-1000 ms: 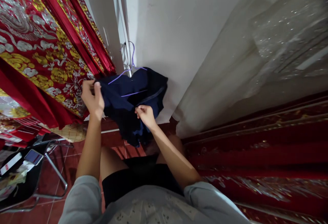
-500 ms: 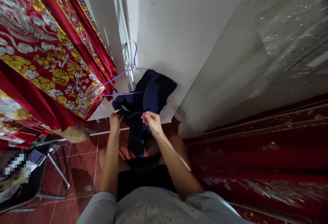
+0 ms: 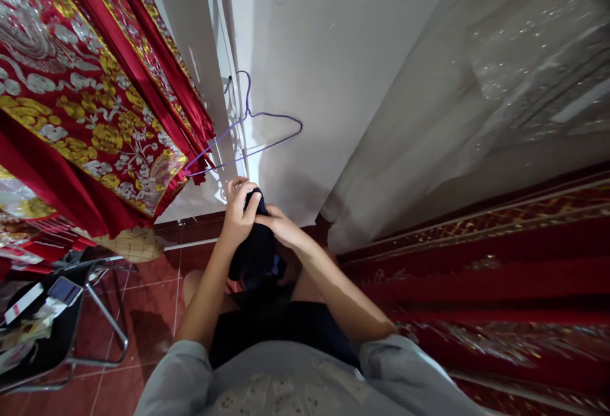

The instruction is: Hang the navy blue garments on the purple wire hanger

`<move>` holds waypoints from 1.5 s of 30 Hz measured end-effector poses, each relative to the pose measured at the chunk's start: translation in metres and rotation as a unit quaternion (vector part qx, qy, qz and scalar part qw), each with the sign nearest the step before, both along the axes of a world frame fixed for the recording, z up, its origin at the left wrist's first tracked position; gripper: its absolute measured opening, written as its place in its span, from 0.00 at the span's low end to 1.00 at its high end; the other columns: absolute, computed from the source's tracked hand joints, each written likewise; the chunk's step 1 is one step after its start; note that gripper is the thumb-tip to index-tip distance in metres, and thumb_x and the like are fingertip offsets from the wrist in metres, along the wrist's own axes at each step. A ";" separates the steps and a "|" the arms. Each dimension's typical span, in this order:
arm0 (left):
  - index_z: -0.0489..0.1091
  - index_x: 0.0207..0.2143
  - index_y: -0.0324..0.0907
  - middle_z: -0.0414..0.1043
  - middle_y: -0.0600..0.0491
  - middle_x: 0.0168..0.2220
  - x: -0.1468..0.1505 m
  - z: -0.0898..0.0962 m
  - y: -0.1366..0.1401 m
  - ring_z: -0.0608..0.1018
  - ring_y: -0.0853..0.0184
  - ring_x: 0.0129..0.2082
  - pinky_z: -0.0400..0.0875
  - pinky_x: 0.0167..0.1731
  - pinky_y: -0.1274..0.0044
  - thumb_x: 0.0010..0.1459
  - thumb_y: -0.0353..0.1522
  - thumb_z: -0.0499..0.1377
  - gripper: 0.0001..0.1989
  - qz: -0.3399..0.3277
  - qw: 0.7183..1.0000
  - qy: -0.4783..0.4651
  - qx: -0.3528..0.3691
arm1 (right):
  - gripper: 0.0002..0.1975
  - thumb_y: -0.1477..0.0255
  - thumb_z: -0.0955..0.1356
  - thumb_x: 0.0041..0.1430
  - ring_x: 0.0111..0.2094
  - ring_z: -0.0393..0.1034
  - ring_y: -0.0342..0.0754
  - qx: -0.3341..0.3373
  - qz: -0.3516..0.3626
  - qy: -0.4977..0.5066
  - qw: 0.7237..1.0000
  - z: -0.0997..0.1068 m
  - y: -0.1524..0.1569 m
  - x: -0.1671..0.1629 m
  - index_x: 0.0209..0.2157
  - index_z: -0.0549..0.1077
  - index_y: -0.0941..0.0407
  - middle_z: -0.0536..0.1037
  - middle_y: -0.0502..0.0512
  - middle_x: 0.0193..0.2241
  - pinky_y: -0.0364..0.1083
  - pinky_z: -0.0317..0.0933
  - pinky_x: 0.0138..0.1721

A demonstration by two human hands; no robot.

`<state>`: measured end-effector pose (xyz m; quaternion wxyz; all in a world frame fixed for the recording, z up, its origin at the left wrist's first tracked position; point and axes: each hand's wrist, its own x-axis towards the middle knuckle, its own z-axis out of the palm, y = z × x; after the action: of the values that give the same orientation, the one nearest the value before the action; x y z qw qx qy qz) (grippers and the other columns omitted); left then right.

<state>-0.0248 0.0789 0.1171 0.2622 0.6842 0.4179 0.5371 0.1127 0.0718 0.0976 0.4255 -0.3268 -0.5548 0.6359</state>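
Observation:
A dark navy garment (image 3: 255, 248) hangs bunched below my two hands, in front of my knees; its kind does not show. My left hand (image 3: 241, 206) is closed round the garment's gathered top, thumb on the near side. Right beside it, my right hand (image 3: 279, 222) grips the same cloth from the right, its fingers partly hidden. Above them a bare purple wire hanger (image 3: 274, 144) hangs by its hook at the white wall, apart from the garment.
Red cloths embroidered in gold and silver (image 3: 109, 130) hang at the left. Below them a black folding chair (image 3: 61, 340) holds a phone (image 3: 65, 291) and papers. Plastic sheeting (image 3: 410, 136) and more red embroidered cloth (image 3: 476, 251) line the right side. The floor (image 3: 147, 327) is red tile.
The garment has come off the purple hanger and down, and is now bunched together. My hands have moved closer to each other, both on the cloth.

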 end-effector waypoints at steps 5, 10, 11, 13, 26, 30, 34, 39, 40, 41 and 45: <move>0.78 0.40 0.42 0.79 0.47 0.41 -0.050 -0.020 -0.005 0.79 0.56 0.44 0.72 0.50 0.70 0.65 0.48 0.59 0.20 -0.127 0.975 0.041 -0.178 | 0.10 0.68 0.74 0.47 0.34 0.73 0.49 0.166 0.079 -0.086 0.979 0.044 0.037 0.022 0.32 0.77 0.57 0.78 0.52 0.31 0.48 0.67 0.42; 0.77 0.45 0.40 0.82 0.47 0.41 -0.094 -0.042 -0.015 0.81 0.57 0.39 0.72 0.46 0.70 0.68 0.39 0.55 0.15 -0.111 0.937 0.276 -0.181 | 0.11 0.72 0.68 0.52 0.45 0.74 0.53 0.281 -0.196 -0.099 0.934 0.050 0.101 0.020 0.39 0.75 0.55 0.80 0.56 0.40 0.52 0.66 0.54; 0.76 0.47 0.39 0.81 0.46 0.44 -0.100 -0.042 -0.017 0.81 0.57 0.41 0.72 0.47 0.70 0.69 0.36 0.53 0.15 -0.085 0.931 0.309 -0.171 | 0.10 0.70 0.67 0.55 0.46 0.73 0.53 0.246 -0.221 -0.119 0.936 0.043 0.112 0.015 0.40 0.75 0.55 0.80 0.57 0.41 0.52 0.65 0.56; 0.74 0.49 0.38 0.81 0.42 0.45 -0.110 -0.038 -0.020 0.81 0.57 0.42 0.71 0.46 0.70 0.69 0.33 0.51 0.15 -0.031 0.915 0.368 -0.159 | 0.08 0.66 0.66 0.60 0.43 0.74 0.54 0.141 -0.214 -0.178 0.950 0.026 0.129 0.006 0.35 0.75 0.56 0.81 0.57 0.36 0.52 0.67 0.53; 0.71 0.33 0.42 0.76 0.44 0.40 -0.147 0.029 0.005 0.78 0.58 0.43 0.71 0.48 0.69 0.68 0.39 0.53 0.14 0.104 0.924 0.369 0.002 | 0.18 0.67 0.71 0.51 0.22 0.58 0.43 0.132 -0.332 -0.287 0.889 0.013 0.106 0.064 0.15 0.61 0.55 0.62 0.47 0.16 0.45 0.53 0.26; 0.71 0.36 0.41 0.74 0.42 0.53 -0.121 0.058 0.038 0.76 0.55 0.55 0.67 0.59 0.65 0.65 0.39 0.55 0.11 0.072 0.949 0.300 0.062 | 0.20 0.69 0.71 0.49 0.22 0.55 0.41 0.137 -0.350 -0.284 0.882 0.025 0.091 0.072 0.14 0.58 0.53 0.57 0.46 0.15 0.44 0.50 0.25; 0.70 0.48 0.41 0.78 0.46 0.48 -0.087 0.073 0.059 0.79 0.60 0.52 0.69 0.58 0.67 0.63 0.32 0.56 0.11 -0.013 0.966 0.248 0.068 | 0.17 0.67 0.69 0.52 0.22 0.59 0.43 0.147 -0.300 -0.251 0.909 0.024 0.078 0.068 0.16 0.61 0.54 0.63 0.47 0.16 0.45 0.56 0.25; 0.68 0.56 0.41 0.79 0.51 0.39 -0.075 0.084 0.070 0.78 0.67 0.35 0.73 0.46 0.72 0.62 0.24 0.50 0.21 -0.006 0.957 0.276 0.085 | 0.13 0.65 0.69 0.56 0.45 0.77 0.56 0.278 -0.312 -0.191 0.888 0.024 0.071 0.088 0.40 0.78 0.57 0.82 0.60 0.42 0.55 0.71 0.49; 0.71 0.53 0.40 0.78 0.51 0.38 -0.079 0.085 0.072 0.77 0.67 0.34 0.73 0.45 0.73 0.63 0.25 0.49 0.19 -0.002 0.953 0.290 0.086 | 0.19 0.65 0.69 0.56 0.52 0.75 0.57 0.305 -0.350 -0.184 0.867 0.025 0.073 0.098 0.48 0.77 0.56 0.81 0.61 0.50 0.57 0.69 0.55; 0.72 0.50 0.40 0.77 0.50 0.37 -0.084 0.086 0.074 0.77 0.67 0.34 0.73 0.44 0.72 0.63 0.25 0.48 0.18 0.003 0.950 0.300 0.091 | 0.23 0.65 0.70 0.55 0.57 0.72 0.58 0.319 -0.385 -0.177 0.848 0.027 0.075 0.109 0.53 0.75 0.55 0.78 0.62 0.55 0.58 0.67 0.59; 0.74 0.43 0.41 0.73 0.46 0.43 -0.106 0.091 0.079 0.76 0.62 0.44 0.71 0.51 0.69 0.64 0.28 0.49 0.13 0.037 0.936 0.322 0.136 | 0.22 0.57 0.74 0.54 0.50 0.77 0.61 0.226 -0.357 -0.161 0.892 0.048 0.086 0.150 0.45 0.80 0.56 0.83 0.60 0.45 0.62 0.72 0.53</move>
<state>-0.1310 0.1583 0.2081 -0.0021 0.8336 0.4280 0.3492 0.2627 0.1581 0.1451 0.5909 -0.4959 -0.5903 0.2376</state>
